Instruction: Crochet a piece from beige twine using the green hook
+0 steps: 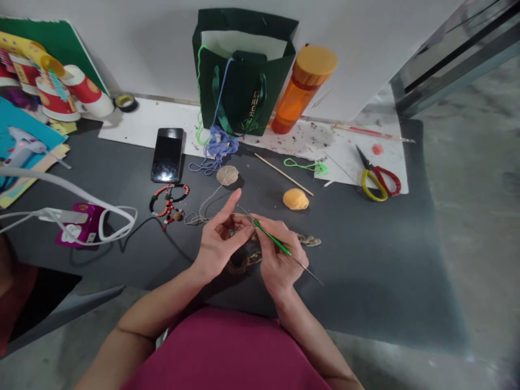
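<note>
Over the dark desk (pixel 357 265), both hands work close together above a knotted tan chain (pixel 244 262), which lies partly under them and reappears beyond the right hand. The left hand (pixel 215 249) is partly open, its index finger raised while its other fingertips seem to pinch the cord, though the exact hold is hidden. The right hand (pixel 280 265) is closed around a green crochet hook (pixel 271 236), gripping it like a pencil, with slim metal ends showing on both sides. A loose strand runs from a twine ball (pixel 227 175) toward the left hand, with slack lying on the desk.

The chain looks light, soft and limp, so it would probably sag unless pinched close to its working end. The hook looks light and stiff, but slender and perhaps slippery; its green grip seems the surest place to hold. A beaded bracelet (pixel 168 203) lies to the left, and an orange ball (pixel 295 199) sits just beyond the hands.
</note>
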The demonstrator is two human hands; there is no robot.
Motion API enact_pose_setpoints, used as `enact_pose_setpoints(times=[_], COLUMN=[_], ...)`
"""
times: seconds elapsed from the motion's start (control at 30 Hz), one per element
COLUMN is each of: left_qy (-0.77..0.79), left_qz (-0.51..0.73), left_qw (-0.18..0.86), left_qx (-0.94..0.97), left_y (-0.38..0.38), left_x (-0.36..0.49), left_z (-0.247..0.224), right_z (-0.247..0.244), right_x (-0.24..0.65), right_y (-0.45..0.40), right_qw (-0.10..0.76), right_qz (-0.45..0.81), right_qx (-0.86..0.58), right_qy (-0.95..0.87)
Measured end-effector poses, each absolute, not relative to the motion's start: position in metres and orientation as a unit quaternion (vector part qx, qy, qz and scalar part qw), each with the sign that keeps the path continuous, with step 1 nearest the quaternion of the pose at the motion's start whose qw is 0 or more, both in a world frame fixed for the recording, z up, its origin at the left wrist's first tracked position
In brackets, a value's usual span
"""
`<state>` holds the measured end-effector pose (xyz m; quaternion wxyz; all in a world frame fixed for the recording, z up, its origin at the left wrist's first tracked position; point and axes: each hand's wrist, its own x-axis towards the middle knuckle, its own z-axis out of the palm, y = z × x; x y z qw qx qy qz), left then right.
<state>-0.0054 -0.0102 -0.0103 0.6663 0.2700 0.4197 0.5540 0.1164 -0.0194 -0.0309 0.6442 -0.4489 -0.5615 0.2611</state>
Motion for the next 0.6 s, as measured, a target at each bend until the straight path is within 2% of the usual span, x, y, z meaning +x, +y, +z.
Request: enact_pose_setpoints(times=[0.13, 0.33, 0.43, 0.6], left_qy=[0.401, 0.342, 0.337, 0.378], left_qz=[0.519, 0.482, 0.486, 0.517], left_qw=[0.713, 0.791, 0.793, 0.743], left_qx=[0.247, 0.160, 0.146, 0.193], left_y=[-0.008, -0.002, -0.001, -0.002], left_x=[-0.007, -0.013, -0.015, -0.014], left_z=[-0.011, -0.007, -0.005, -0.005], right_z=[-0.033, -0.033, -0.031, -0.025], right_x=[0.115, 0.120, 0.124, 0.129], right_y=[-0.013, -0.008, -0.011, -0.015], right_qw=[0.678, 0.647, 0.646, 0.644], right_qz=[0.367, 0.486, 0.462, 0.330], right_qx=[-0.452, -0.409, -0.418, -0.426], right_qy=[-0.449, -0.422, -0.442, -0.543])
